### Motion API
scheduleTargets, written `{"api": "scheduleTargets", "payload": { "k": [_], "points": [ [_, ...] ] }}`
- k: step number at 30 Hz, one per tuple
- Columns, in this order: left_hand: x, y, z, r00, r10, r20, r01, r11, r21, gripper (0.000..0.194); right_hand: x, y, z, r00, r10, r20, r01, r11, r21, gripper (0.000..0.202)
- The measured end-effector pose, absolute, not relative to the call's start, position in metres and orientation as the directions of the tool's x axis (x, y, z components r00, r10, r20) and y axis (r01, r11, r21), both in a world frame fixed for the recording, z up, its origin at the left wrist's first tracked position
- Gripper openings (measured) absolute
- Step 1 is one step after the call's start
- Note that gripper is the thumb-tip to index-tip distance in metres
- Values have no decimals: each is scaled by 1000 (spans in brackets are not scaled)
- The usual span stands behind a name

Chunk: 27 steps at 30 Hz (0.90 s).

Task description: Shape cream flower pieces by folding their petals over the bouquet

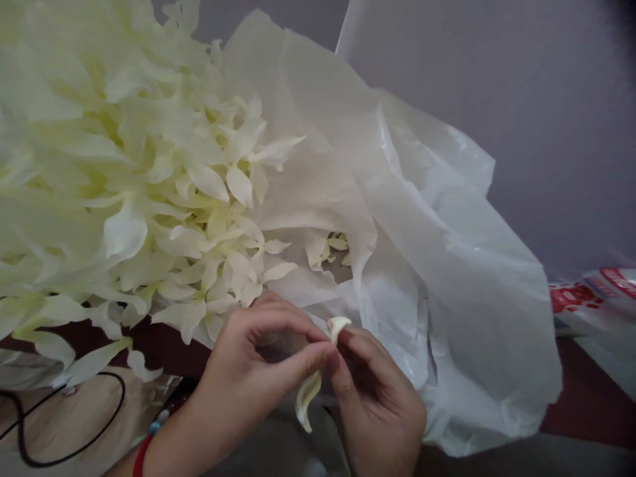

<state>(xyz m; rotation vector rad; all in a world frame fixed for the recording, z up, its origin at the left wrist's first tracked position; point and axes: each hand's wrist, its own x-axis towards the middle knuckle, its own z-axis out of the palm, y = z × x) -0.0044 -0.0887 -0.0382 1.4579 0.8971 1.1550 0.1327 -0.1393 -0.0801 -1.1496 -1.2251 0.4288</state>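
My left hand (263,358) and my right hand (380,404) meet at the lower middle, thumbs and forefingers pinched together. Between their fingertips is a cream-white flower petal piece (309,401); one curled end sticks up above the fingers and the other hangs below. Its middle is hidden by the fingertips. Just beyond the left hand spreads a large heap of similar cream-white petal pieces (124,228), pointed and several-lobed. Behind both hands lies a crumpled white plastic bag (462,291), with a few more petal pieces (338,242) showing in its folds.
A black cable (122,391) loops at the lower left over a pale wood-look surface (64,424). At the right edge lies a red-and-white printed package (591,298) on a dark red surface (586,397). A plain grey wall (546,99) rises behind.
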Motion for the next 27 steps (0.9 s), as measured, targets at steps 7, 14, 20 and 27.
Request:
{"api": "scheduleTargets", "payload": {
  "k": [7, 14, 20, 27],
  "points": [
    [-4, -89, -35, 278, 935, 219, -21, -222, 975, 6, 133, -140, -78, 365, 808, 462, 223, 406, -886, 23],
    [1, -94, -38, 240, 896, 375, 116, -410, 905, 11, 136, -139, -78, 346, 821, 454, 178, 418, -891, 35],
    [-3, -97, -40, 297, 820, 489, 198, -554, 809, 13, 135, -140, -82, 366, 809, 460, 198, 415, -888, 38],
    [-6, -95, -39, 360, 822, 441, 156, -519, 840, 13, 136, -141, -82, 374, 809, 453, 222, 396, -891, 32]
  ]
}}
